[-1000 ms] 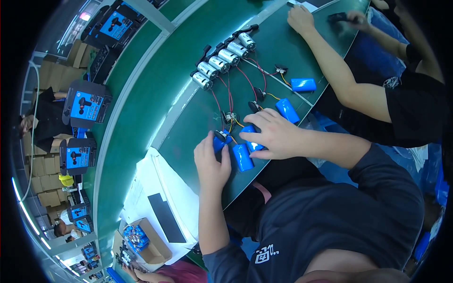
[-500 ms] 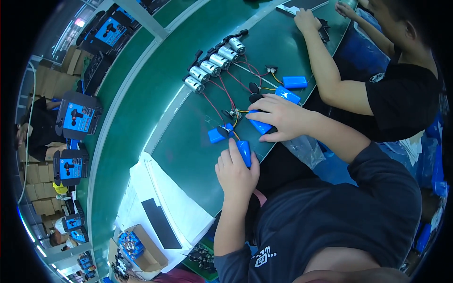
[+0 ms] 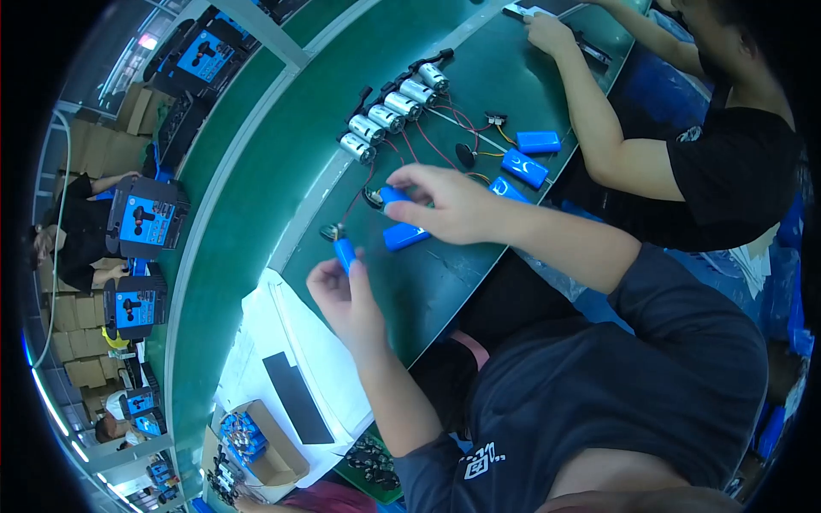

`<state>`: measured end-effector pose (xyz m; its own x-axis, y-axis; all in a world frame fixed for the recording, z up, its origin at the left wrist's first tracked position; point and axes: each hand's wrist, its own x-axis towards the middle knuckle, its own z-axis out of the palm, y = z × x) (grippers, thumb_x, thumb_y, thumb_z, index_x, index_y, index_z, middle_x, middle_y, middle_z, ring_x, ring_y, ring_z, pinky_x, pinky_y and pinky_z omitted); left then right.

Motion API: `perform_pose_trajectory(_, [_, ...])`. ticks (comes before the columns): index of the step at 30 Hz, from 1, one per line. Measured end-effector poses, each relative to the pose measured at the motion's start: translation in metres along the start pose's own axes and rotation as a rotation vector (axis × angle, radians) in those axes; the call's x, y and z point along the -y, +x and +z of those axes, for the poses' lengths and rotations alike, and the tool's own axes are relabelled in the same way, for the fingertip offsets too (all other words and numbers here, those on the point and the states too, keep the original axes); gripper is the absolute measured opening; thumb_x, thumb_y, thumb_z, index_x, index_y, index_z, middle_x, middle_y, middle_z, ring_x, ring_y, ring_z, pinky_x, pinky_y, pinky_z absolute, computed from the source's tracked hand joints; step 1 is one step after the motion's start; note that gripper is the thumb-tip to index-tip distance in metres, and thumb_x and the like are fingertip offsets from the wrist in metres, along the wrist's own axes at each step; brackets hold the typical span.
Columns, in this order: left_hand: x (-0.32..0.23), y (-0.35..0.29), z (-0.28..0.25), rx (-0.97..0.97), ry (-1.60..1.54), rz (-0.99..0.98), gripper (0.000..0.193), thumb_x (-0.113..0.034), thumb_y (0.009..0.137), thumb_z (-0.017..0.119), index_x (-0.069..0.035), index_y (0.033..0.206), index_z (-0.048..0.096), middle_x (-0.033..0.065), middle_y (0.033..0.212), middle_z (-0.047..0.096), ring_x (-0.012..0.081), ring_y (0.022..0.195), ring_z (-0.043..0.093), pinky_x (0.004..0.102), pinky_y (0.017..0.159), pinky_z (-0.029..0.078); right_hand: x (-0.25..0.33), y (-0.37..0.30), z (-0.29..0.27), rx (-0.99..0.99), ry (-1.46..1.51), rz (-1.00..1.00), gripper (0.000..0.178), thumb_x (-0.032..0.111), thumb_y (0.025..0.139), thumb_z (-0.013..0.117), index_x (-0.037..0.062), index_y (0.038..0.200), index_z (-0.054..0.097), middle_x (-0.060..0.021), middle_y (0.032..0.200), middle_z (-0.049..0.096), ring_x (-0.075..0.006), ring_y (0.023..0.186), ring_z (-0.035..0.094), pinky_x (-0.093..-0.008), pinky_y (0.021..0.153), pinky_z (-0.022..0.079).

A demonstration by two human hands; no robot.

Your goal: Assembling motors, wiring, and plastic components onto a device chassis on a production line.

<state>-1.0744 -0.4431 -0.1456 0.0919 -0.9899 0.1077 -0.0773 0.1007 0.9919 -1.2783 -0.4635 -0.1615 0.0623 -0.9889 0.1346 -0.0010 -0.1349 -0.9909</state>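
Note:
My left hand (image 3: pixel 345 301) pinches a blue battery pack (image 3: pixel 345 254) and holds it tilted over the green table. At the pack's far end is a small round circuit board (image 3: pixel 331 232) with wires. My right hand (image 3: pixel 440 202) grips another blue battery pack (image 3: pixel 394 195), which its fingers partly cover; a dark round part (image 3: pixel 371 197) sits beside it. Between the hands, a loose blue pack (image 3: pixel 404 237) lies on the table. Red wires run from this area to a row of silver motors (image 3: pixel 366 129) with black ends. More blue packs (image 3: pixel 524 168) lie beyond my right forearm.
A co-worker's arm (image 3: pixel 590 111) reaches over the table's far right. White sheets (image 3: pixel 256 342) with a black strip (image 3: pixel 296 398) cover the near left. An open carton (image 3: pixel 282 445) holds blue packs, near a green crate (image 3: pixel 376 479). Printed black-and-blue cases (image 3: pixel 141 218) stand across the rail.
Both hands have moved left, away from the table's near edge. The left now holds a blue pack off the table. The right has left the packs by the edge and grips one farther left.

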Motion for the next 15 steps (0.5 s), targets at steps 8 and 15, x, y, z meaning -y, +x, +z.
perform_pose_trajectory(8, [0.040, 0.026, -0.008, 0.068, 0.037, -0.036, 0.036, -0.007, 0.094, 0.063, 0.001, 0.120, 0.039, 0.0133, 0.116, 0.045, 0.0243, 0.097, 0.064, 0.0301, 0.083, 0.053, -0.049, 0.001, 0.049, 0.021, -0.613, -0.421, 0.062, 0.044, 0.087, 0.067, -0.0037, 0.123, 0.052, -0.0220, 0.115, 0.058, -0.0400, 0.097, 0.062, -0.0456, 0.086, 0.051])
perform_pose_trajectory(15, [0.033, 0.021, 0.009, 0.098, 0.604, -0.080, 0.029, -0.020, 0.085, 0.070, -0.001, 0.099, 0.053, 0.0113, 0.084, 0.062, 0.0216, 0.075, 0.065, 0.0340, 0.065, 0.050, -0.059, -0.008, -0.027, 0.215, -0.702, -0.423, 0.056, 0.037, 0.083, 0.073, 0.0030, 0.124, 0.056, -0.0172, 0.125, 0.056, -0.0344, 0.100, 0.064, -0.0401, 0.081, 0.054])
